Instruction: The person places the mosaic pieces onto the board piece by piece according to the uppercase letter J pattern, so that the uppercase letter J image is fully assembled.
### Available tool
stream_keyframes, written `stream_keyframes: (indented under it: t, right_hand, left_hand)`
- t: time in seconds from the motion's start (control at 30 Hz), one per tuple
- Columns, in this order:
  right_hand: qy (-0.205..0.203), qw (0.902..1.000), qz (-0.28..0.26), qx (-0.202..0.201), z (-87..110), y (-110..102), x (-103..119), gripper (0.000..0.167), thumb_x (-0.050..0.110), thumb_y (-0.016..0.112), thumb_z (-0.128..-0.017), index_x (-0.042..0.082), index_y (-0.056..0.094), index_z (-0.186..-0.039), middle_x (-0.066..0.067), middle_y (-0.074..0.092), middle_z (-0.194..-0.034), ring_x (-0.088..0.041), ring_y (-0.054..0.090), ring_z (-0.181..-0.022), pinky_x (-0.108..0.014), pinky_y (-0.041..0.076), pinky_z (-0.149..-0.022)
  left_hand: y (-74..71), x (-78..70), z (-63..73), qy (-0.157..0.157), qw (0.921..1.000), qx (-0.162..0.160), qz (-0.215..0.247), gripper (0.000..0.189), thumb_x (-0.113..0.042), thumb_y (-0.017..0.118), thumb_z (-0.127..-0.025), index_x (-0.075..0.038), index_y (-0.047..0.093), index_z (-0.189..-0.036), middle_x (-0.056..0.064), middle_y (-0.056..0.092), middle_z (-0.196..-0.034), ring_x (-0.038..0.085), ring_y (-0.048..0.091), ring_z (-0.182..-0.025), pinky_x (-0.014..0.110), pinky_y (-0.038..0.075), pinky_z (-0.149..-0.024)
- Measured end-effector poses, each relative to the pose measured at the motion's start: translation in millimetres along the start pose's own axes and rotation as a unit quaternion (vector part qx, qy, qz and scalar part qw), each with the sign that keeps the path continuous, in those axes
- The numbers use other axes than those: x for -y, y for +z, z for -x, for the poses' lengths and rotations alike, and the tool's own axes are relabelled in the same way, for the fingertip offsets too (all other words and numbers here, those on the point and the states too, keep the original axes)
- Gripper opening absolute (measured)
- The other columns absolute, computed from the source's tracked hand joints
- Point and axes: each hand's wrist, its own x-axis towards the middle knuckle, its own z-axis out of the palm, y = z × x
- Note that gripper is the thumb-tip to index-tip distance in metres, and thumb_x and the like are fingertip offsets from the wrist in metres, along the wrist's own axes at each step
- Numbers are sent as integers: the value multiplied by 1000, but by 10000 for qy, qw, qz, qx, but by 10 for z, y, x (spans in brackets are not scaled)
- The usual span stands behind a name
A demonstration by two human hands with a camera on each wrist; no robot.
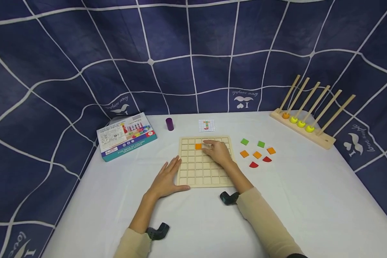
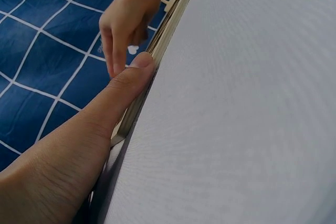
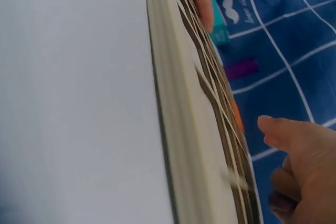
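Observation:
A wooden grid board (image 1: pixel 190 165) lies on the white table, with one orange square tile (image 1: pixel 198 146) in an upper cell. My left hand (image 1: pixel 166 181) rests at the board's lower left corner, fingers along the left side and thumb against the near edge. In the left wrist view that thumb (image 2: pixel 134 74) touches the rim. Over the upper part of the board is my right hand (image 1: pixel 218 153), its fingertips just right of the orange tile. A gap shows between thumb and index finger, and no tile is visible there. The right wrist view shows the right hand (image 3: pixel 307 163) beside the board.
Right of the board lie loose green tiles (image 1: pixel 244 142), orange tiles (image 1: pixel 257 155) and red quarter-round tiles (image 1: pixel 253 165). Behind it are a pattern card (image 1: pixel 206 125) and a purple cylinder (image 1: pixel 169 124). A box (image 1: pixel 126 138) stands left, a pegged wooden stand (image 1: pixel 324 141) right.

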Motion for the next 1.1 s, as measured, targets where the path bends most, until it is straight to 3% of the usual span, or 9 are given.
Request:
stream_keyframes:
  t: [0.17, 0.43, 0.7, 0.9, 1.1]
  right_hand:
    - [45, 9988, -72, -488, 135, -283, -158, 33, 26, 69, -84, 9, 67, -113, 5, 30, -43, -8, 21, -39, -24, 23, -36]
    - [197, 9922, 380, -1171, 295, -738, -634, 36, 25, 70, -82, 6, 66, -112, 3, 32, -46, -12, 26, -40, -26, 24, -37]
    - [694, 9882, 907, -1019, 351, -951, -988, 43, 28, 69, -83, 5, 62, -118, -1, 36, -50, -16, 31, -45, -28, 25, -41]
    - [1019, 9852, 1194, -685, 383, -974, -1065, 45, 32, 68, -83, 4, 63, -117, -4, 43, -56, -19, 39, -52, -29, 29, -44]
    - [984, 9834, 1283, -819, 394, -969, -1084, 38, 29, 67, -84, 3, 65, -113, -5, 42, -54, -20, 39, -52, -30, 28, -45]
  left_hand:
    - [-3, 4, 9, 36, 10000, -76, -15, 118, -82, 54, -62, -7, 22, -147, 4, 13, -154, 18, 11, -139, 36, 5, -113]
    - [-4, -10, 7, 79, 9999, -93, -58, 117, -81, 55, -62, -6, 23, -146, 5, 14, -153, 17, 12, -139, 37, 7, -113]
    - [41, -6, 1, 138, 9996, -234, -84, 116, -81, 56, -62, -6, 27, -145, 7, 17, -152, 19, 15, -139, 39, 8, -113]
    - [82, -38, 3, 191, 9994, -283, -101, 114, -80, 56, -62, -6, 29, -144, 6, 17, -152, 20, 17, -139, 37, 10, -113]
    - [88, -86, -15, 241, 9992, -300, -62, 112, -78, 57, -64, -6, 28, -144, 6, 16, -153, 19, 16, -139, 35, 10, -113]
